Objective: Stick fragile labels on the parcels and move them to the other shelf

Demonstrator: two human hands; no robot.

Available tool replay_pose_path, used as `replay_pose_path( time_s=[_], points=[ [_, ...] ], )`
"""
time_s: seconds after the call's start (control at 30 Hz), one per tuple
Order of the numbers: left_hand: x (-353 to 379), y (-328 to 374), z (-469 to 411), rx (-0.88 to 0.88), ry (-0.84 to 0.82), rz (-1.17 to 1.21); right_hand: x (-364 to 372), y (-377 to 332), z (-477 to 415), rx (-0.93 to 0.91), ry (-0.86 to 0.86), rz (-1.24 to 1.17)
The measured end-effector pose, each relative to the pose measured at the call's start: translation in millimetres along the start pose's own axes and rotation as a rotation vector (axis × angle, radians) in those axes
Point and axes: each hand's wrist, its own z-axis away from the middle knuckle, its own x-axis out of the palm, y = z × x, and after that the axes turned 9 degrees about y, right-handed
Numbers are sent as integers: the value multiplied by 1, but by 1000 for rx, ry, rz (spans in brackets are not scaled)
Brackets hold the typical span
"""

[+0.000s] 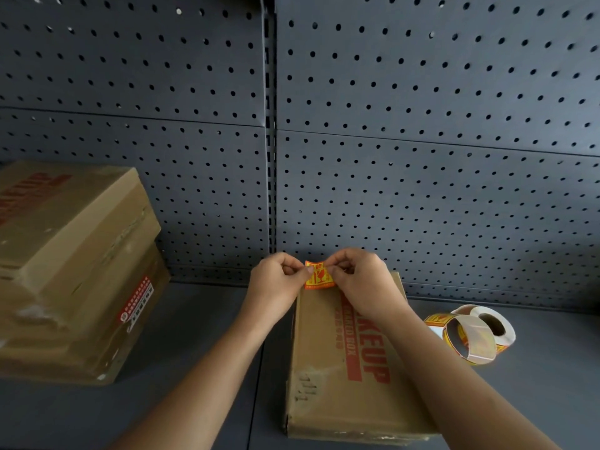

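A dark grey shelf [201, 368] backed by perforated metal panels [422, 190] holds the work. Nearest, both bare forearms reach forward and converge over a flat cardboard parcel [328, 378] printed in red. At its far end the left hand [276, 284] and right hand [360, 280] each pinch an upper corner of an orange fragile label [318, 276], fingers curled tight, the label's lower edge at the parcel's top face. A label roll [477, 332] lies just right of the parcel. Two stacked boxes [65, 261] sit well apart on the left.
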Motion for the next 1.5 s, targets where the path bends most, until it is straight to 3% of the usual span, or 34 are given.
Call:
replay_pose_path(
  time_s=[0.67,1.0,1.5],
  points=[
    [4,-1,3,28,45,-2,2,0,1,3,-10,27],
    [1,4,1,-77,-31,83,-1,0,0,39,-22,-42],
    [3,8,-2,0,-6,-100,3,-5,4,-32,-10,109]
  ],
)
